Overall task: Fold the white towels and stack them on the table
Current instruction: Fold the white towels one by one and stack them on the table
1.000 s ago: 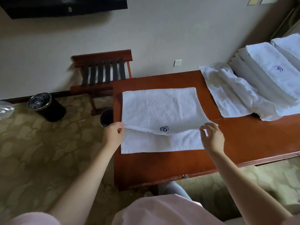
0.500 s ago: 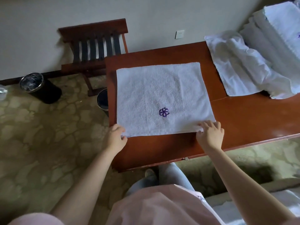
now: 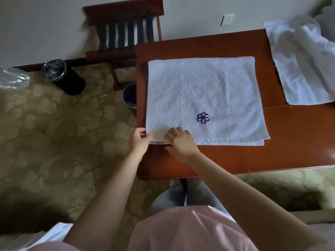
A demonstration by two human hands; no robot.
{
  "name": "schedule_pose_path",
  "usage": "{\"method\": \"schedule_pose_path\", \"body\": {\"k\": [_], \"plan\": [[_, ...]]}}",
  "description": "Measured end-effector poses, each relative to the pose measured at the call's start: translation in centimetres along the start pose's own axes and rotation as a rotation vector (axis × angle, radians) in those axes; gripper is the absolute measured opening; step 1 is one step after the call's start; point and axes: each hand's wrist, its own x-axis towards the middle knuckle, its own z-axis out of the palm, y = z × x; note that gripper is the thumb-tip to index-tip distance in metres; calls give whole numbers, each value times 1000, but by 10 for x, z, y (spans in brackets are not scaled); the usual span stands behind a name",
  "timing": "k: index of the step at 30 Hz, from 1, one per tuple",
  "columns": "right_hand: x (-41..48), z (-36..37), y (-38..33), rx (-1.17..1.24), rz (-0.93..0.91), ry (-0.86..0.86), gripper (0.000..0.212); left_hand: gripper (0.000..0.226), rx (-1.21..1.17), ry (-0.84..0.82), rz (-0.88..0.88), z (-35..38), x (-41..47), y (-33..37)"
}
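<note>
A white towel (image 3: pixel 203 95) with a purple flower emblem lies folded in half on the red-brown table (image 3: pixel 253 160). My left hand (image 3: pixel 139 142) pinches the towel's near left corner at the table's left edge. My right hand (image 3: pixel 181 144) rests right beside it on the same corner, fingers curled over the towel's near edge. A second white towel (image 3: pixel 301 69) lies rumpled and unfolded at the far right of the table.
A wooden luggage rack (image 3: pixel 125 33) stands against the wall behind the table's left end. Two black bins, one (image 3: pixel 61 75) on the patterned floor and one (image 3: pixel 130 96) tucked by the table edge. A wall socket (image 3: pixel 227 19) sits above the table.
The top half of the towel was laid down flat onto the lower half. My right hand has moved from the near right corner across to the near left corner, beside my left hand.
</note>
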Motion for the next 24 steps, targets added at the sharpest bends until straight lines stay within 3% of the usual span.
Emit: {"method": "schedule_pose_path", "body": {"k": [6,12,17,22,24], "plan": [[7,0,-6,-85,27,134,22,36,-58,-11,-62,1,5,2],[-4,-10,8,-153,-154,340,19,22,60,26,12,-1,8,-7],[-10,-5,14,-142,-263,265,24,21,176,42,93,0,8,-14],[-21,1,20,-91,-246,262,30,34,452,124,215,0,-3,-8],[-26,1,26,-70,-203,297,32,43,662,235,388,3,-12,0]]}}
